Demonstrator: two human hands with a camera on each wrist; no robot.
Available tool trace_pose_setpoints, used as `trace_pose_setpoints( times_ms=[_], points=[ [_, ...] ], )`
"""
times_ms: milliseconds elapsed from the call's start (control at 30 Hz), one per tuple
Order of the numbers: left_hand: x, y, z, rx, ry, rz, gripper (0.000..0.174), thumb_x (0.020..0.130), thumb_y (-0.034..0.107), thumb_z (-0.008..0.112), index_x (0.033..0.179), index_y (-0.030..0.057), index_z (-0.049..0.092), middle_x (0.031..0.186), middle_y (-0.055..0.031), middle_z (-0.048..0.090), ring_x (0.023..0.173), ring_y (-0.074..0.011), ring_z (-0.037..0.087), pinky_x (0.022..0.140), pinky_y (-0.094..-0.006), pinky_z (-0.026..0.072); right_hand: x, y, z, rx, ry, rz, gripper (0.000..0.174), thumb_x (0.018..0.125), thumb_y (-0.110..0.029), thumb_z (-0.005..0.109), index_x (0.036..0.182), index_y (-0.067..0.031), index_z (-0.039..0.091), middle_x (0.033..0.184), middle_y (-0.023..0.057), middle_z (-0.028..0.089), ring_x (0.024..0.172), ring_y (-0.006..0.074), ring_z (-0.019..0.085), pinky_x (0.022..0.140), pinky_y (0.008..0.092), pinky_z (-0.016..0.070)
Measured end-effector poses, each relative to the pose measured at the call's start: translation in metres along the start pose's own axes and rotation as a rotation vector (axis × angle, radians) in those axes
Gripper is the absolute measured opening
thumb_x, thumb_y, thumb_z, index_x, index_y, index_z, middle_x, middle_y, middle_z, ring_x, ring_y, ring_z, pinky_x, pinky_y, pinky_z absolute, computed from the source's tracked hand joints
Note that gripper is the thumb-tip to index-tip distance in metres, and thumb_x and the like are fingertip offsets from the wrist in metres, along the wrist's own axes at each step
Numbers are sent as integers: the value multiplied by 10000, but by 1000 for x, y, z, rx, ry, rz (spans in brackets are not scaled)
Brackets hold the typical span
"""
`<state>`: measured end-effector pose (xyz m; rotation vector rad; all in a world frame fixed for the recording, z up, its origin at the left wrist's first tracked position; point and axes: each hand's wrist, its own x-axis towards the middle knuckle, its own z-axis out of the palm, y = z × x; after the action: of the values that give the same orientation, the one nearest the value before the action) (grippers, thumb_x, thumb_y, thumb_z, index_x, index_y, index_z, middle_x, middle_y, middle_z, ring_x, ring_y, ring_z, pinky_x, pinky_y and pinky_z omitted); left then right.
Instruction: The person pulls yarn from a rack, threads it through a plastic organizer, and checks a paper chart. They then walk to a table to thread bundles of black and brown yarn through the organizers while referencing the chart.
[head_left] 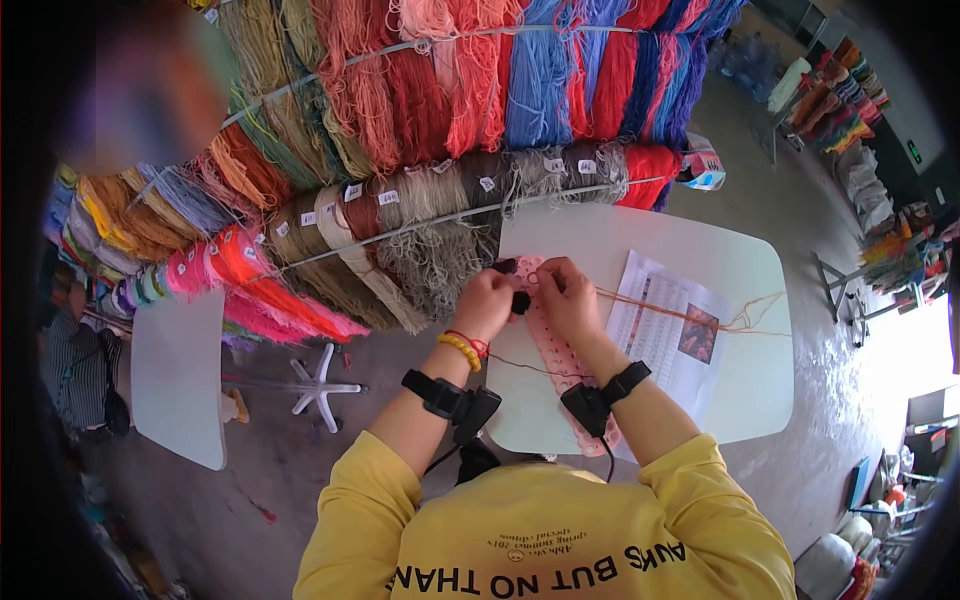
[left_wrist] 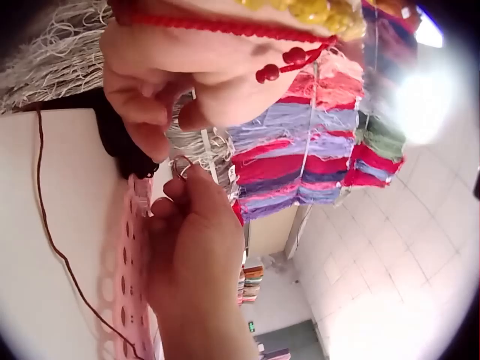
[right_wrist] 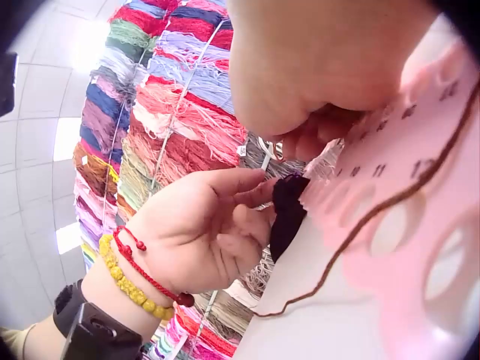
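Note:
A long pink thread card [head_left: 560, 365] with holes and printed numbers lies along the white table. At its far end, my left hand [head_left: 485, 305] pinches a dark, soft black bundle [right_wrist: 287, 214], which looks like thread. Right beside it, my right hand [head_left: 568, 300] has thumb and forefinger together on a thin thread loop [left_wrist: 182, 163]. Orange threads [head_left: 650, 302] run from that hand to the right over a printed sheet. A single brown thread [left_wrist: 64, 259] trails across the table and the card. The right hand's lower fingers are curled in close to the card's edge.
A printed chart sheet [head_left: 665, 345] with a dark picture lies on the white table [head_left: 755, 400]. Racks of coloured yarn skeins [head_left: 420, 110] with number tags stand just beyond. To the left are another white table [head_left: 180, 380] and a chair base [head_left: 320, 388].

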<state>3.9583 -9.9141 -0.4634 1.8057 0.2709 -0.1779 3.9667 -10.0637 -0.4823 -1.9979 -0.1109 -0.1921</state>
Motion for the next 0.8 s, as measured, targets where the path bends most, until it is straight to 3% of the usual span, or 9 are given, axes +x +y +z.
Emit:
trace_pose_setpoints(
  times_ms=[33, 233, 333, 533, 633, 800],
  points=[
    [-2, 3, -1, -148, 0, -106, 241, 833, 191, 528, 854, -27, 629, 767, -94, 649, 575, -158, 620, 471, -268, 432, -1, -1, 0, 56, 10, 14, 125, 826, -131, 565, 874, -15, 562, 626, 85, 580, 558, 147, 556, 540, 282, 439],
    [4, -14, -4, -60, -91, -20, 242, 852, 210, 527, 892, -11, 616, 743, -47, 622, 492, -100, 560, 385, -228, 369, -4, -4, 0, 154, 28, 26, 96, 833, -98, 559, 870, -10, 550, 602, 55, 555, 553, 102, 530, 523, 256, 424],
    [0, -8, -5, -144, -115, -104, 240, 856, 204, 526, 930, -4, 621, 712, -35, 603, 480, -95, 549, 383, -225, 361, -3, -5, 0, 221, 18, 62, 97, 841, -97, 549, 873, -6, 545, 598, 51, 549, 555, 88, 521, 514, 247, 414],
    [-14, 1, 0, -177, -111, -85, 216, 862, 166, 514, 1000, 17, 590, 771, -40, 599, 500, -113, 575, 400, -231, 403, -5, -5, -1, 218, 37, 57, 78, 848, -78, 538, 879, -7, 541, 609, 40, 549, 544, 72, 502, 496, 237, 394],
    [-16, 1, 1, -418, -31, -237, 212, 863, 145, 509, 1023, 21, 573, 820, -59, 606, 552, -136, 611, 423, -230, 439, -5, 0, 1, 227, 80, 25, 72, 842, -68, 541, 878, -6, 543, 620, 25, 548, 545, 65, 494, 497, 236, 394],
    [-18, -4, -2, -583, -106, -299, 179, 847, 85, 498, 970, 0, 597, 808, -78, 622, 579, -155, 629, 452, -218, 460, -9, -13, -3, 292, 44, 41, 78, 830, -57, 549, 874, 7, 550, 634, 13, 547, 565, 51, 485, 511, 217, 400]
  ],
)
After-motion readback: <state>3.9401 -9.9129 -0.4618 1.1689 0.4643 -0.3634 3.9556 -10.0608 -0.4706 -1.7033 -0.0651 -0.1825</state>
